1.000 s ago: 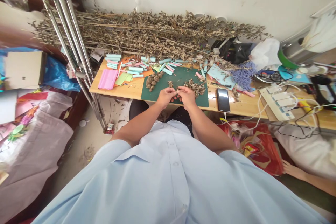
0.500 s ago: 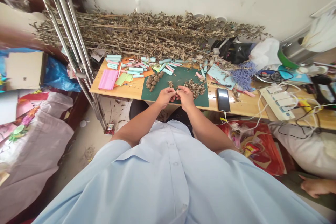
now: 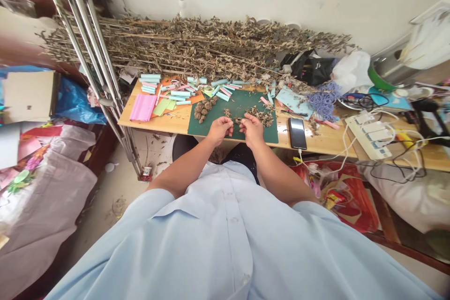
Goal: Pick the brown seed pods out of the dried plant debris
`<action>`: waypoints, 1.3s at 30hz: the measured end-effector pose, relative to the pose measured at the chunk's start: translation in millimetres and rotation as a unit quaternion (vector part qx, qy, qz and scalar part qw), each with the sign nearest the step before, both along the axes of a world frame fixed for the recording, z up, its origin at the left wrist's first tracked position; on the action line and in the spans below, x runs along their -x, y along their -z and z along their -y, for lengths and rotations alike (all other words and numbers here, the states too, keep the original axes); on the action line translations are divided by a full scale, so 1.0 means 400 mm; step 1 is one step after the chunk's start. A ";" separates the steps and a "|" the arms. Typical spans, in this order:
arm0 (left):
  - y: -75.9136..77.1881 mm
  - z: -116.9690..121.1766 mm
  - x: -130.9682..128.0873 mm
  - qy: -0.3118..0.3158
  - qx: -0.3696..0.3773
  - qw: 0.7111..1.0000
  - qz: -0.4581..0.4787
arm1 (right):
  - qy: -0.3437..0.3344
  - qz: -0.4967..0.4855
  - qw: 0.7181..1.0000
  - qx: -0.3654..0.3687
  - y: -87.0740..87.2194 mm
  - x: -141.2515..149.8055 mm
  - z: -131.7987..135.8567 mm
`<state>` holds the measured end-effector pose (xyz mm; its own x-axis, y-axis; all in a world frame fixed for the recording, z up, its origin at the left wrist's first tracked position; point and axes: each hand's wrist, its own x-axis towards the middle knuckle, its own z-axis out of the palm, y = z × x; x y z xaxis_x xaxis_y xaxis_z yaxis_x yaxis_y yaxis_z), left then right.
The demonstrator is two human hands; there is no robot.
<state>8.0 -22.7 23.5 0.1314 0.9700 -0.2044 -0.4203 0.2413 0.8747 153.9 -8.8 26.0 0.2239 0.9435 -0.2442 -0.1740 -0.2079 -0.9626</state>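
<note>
My left hand [image 3: 220,130] and my right hand [image 3: 252,131] hover low over the near edge of a green cutting mat [image 3: 242,103]. Both sets of fingers are curled, and any small piece in them is hidden. A small crumbled heap of dried leaves [image 3: 228,113] lies just beyond my left hand. A larger heap [image 3: 262,116] sits beyond my right hand. Further left on the mat is a cluster of dried seed pods [image 3: 204,109].
Long dried leafy branches [image 3: 193,47] lie along the back of the wooden table [image 3: 168,124]. Pale blue paper rolls [image 3: 150,78], pink paper [image 3: 143,107], a smartphone [image 3: 297,133] on a charging cable and a power strip [image 3: 368,137] share the tabletop. Metal crutches [image 3: 87,56] lean at left.
My fingertips, together a moment ago, have parted, leaving a small gap between my hands. The other person's hand at the lower right has left the view.
</note>
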 end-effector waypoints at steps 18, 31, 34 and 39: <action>-0.070 -0.156 0.000 0.147 -0.284 0.704 -0.634 | 0.032 -0.017 0.999 -0.032 -0.010 -0.061 0.082; -0.113 -0.065 -0.011 0.179 -0.307 0.803 -0.478 | 0.020 -0.031 0.998 -0.047 -0.008 -0.056 0.076; -0.112 -0.034 -0.015 0.191 -0.296 0.808 -0.473 | 0.010 -0.035 0.998 -0.051 -0.004 -0.047 0.076; -0.098 -0.008 0.001 0.173 -0.284 0.812 -0.480 | 0.040 -0.019 0.998 -0.041 -0.001 -0.042 0.073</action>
<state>7.5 -19.6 62.7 0.4616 0.8821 0.0939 0.5269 -0.3577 0.7710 170.8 -38.2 26.3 0.2908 0.9404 -0.1761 -0.2240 -0.1120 -0.9681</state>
